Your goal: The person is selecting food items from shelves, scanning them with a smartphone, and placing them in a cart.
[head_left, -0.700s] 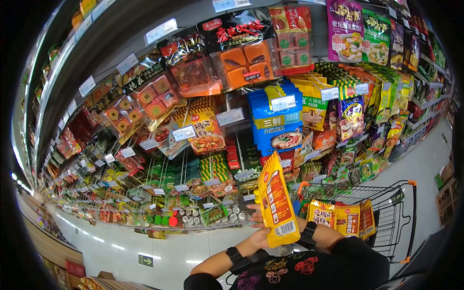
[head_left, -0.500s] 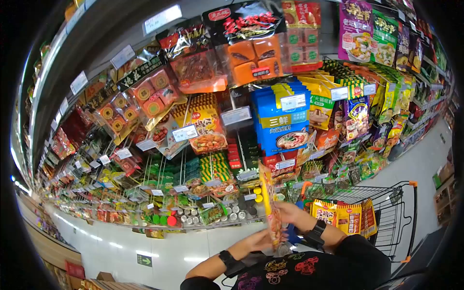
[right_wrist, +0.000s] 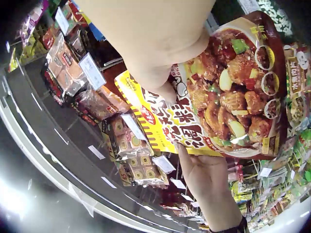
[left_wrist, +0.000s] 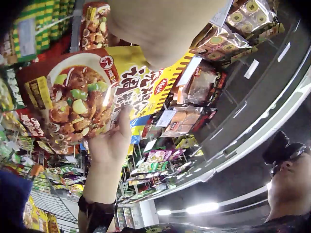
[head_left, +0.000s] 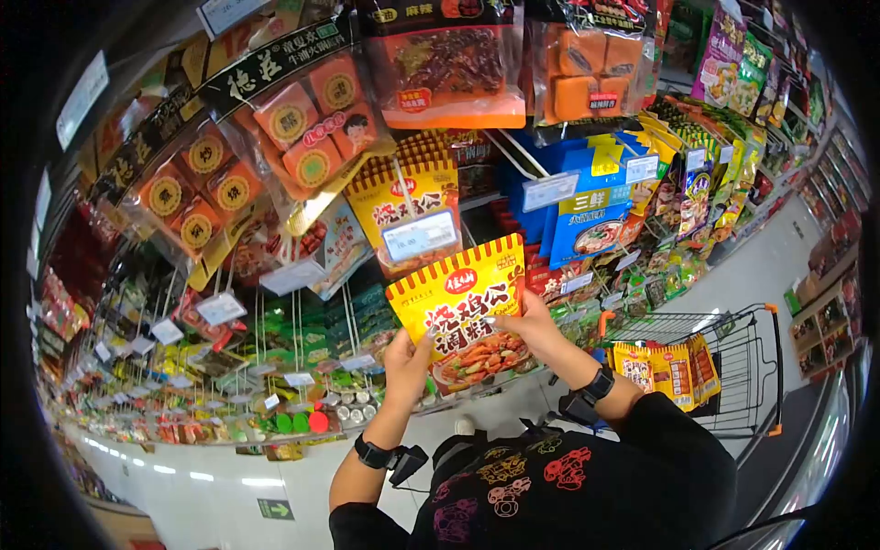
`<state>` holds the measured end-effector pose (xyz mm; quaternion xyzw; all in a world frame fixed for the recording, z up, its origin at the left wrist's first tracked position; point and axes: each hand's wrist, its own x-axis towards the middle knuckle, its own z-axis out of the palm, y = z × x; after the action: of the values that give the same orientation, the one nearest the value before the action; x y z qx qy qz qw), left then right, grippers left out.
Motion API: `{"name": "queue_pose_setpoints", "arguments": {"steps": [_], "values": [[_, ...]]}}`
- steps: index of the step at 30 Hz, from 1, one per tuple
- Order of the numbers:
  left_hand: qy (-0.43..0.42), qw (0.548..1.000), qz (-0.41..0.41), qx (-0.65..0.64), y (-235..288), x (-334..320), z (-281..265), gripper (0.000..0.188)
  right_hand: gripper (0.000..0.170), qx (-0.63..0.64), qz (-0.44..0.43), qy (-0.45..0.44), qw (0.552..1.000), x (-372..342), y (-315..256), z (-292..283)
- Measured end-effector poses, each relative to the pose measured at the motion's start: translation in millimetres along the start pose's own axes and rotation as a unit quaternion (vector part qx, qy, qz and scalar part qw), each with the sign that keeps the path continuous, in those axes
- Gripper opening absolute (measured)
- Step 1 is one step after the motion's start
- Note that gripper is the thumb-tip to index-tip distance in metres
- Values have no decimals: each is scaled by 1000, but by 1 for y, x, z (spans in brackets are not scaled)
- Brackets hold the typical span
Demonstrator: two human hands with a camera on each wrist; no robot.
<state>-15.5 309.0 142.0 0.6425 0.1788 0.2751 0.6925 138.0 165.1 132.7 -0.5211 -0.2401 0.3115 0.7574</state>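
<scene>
From my remote seat I judge the step in hand to be showing the front of the yellow packet point(head_left: 467, 307), which sits near the middle of the head view with its toothed edge up and its print facing the wearer. The left hand point(head_left: 406, 367) grips its lower left edge from eight o'clock and the right hand point(head_left: 534, 330) grips its right side from between three and four. Both thumbs press on the front; the other fingers are mostly hidden behind, so I can't tell their spread. To do this well, I'd keep the pinch light at both sides, since the packet looks soft, and leave the print uncovered. At eleven o'clock a price tag point(head_left: 420, 236) stands close behind the toothed edge, with hanging yellow packets point(head_left: 403, 188) beyond it, and blue packets point(head_left: 587, 220) crowd two o'clock, so pushing upward risks a snag. The freer room is below: bare floor point(head_left: 211, 495) shows toward eight o'clock. Between three and four, a wire cart point(head_left: 738, 362) holds more yellow packs point(head_left: 674, 371); its rim would need clearing.
</scene>
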Motion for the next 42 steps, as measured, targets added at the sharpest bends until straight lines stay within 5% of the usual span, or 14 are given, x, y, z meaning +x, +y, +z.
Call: {"name": "queue_pose_setpoints", "arguments": {"steps": [13, 42], "values": [[-49, 997, 55, -10, -6, 63, -41, 17, 44, -53, -69, 51, 995, 33, -10, 37], [-4, 980, 188, 66, -11, 73, -58, 16, 43, -7, -1, 106, 994, 40, 0, 68]]}}
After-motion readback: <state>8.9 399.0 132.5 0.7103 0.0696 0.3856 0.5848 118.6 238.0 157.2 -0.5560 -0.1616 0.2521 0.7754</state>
